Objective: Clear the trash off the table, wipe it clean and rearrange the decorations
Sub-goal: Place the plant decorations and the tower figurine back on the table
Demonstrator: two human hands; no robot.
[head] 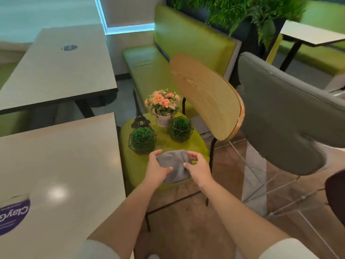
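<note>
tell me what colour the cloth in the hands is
Grey. The cloth held by both hands shows best in the head view, over the green chair seat.

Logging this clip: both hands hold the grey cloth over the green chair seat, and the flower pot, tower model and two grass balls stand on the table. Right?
Not quite. The flower pot, tower model and two grass balls stand on the green chair seat, not the table, as the head view shows. Both the left hand and the right hand do hold the grey cloth.
</note>
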